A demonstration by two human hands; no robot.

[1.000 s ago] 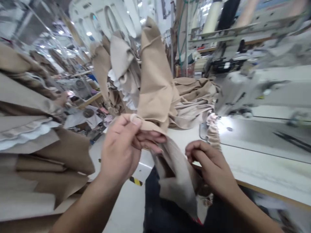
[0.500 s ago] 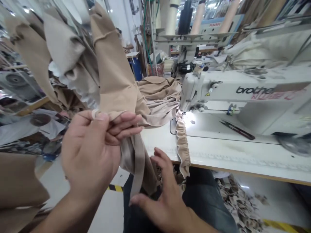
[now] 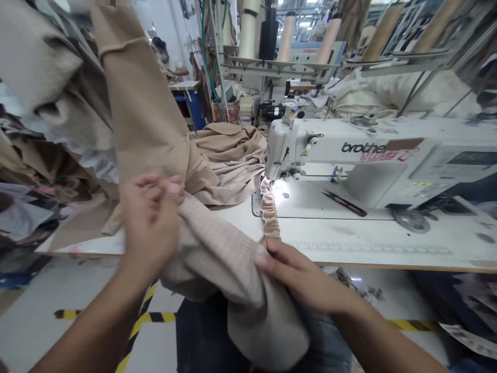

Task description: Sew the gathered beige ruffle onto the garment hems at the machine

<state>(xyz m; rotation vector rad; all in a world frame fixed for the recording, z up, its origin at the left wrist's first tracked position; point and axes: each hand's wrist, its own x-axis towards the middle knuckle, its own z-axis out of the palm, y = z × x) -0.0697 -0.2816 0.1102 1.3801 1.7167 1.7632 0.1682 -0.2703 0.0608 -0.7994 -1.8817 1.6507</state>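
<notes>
Head view, now: the grey-beige cloth (image 3: 223,241) slants between your hands, over your lap (image 3: 202,331) and before the table (image 3: 388,233). Your right hand (image 3: 295,269) pinches its edge between thumb and finger, near the lower end of the ruffle (image 3: 271,212) that runs down from the machine (image 3: 330,150); contact with the ruffle cannot be told. Your left hand (image 3: 149,217), blurred, is at the cloth's upper end; whether its fingers close there is unclear. For good handling, draw the edge straight between both hands, pinching lightly, since the fabric looks soft and may stretch. Lift the loose fold lest it twist, and guide it clear of the ruffle and the snips (image 3: 345,202).
</notes>
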